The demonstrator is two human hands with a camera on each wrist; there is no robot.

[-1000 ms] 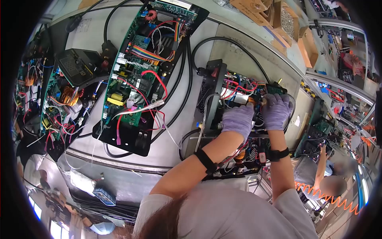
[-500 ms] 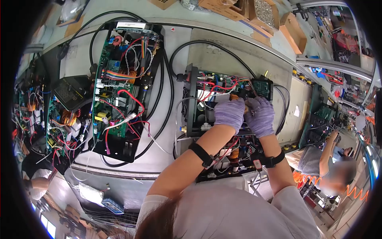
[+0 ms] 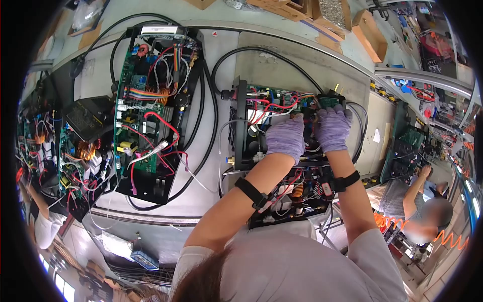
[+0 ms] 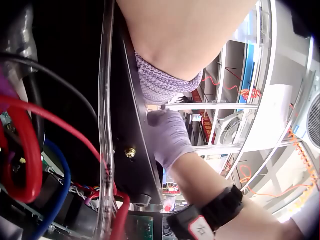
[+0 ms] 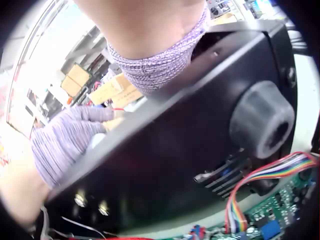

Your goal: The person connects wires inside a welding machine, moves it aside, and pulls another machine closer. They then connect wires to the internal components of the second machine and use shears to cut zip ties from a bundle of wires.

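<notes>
Both hands wear purple knit gloves with bare fingertips. They reach into an open black metal housing (image 3: 242, 126) with circuit boards and red wires (image 3: 271, 104). The left hand (image 3: 286, 138) lies over its middle, knuckles up; in the right wrist view the left hand (image 5: 67, 140) shows its fingertips just beyond a black wall (image 5: 165, 145). Close beside it, the right hand (image 3: 333, 130) bends over the right end, by a small green board (image 3: 329, 102). I cannot tell what the fingertips hold, since the gloves and housing walls hide them.
A second opened unit (image 3: 302, 196) sits nearer the body. On the left stand a larger open unit (image 3: 146, 146) with loose wires and a black display box (image 3: 84, 118). A thick black cable (image 3: 271, 49) loops behind the housing. Cardboard boxes (image 3: 370, 35) line the back; another person (image 3: 402, 201) works at right.
The hands came close together half a second ago and are now apart again, the right one shifted toward the housing's right end. The head view has turned, so the bench appears shifted left.
</notes>
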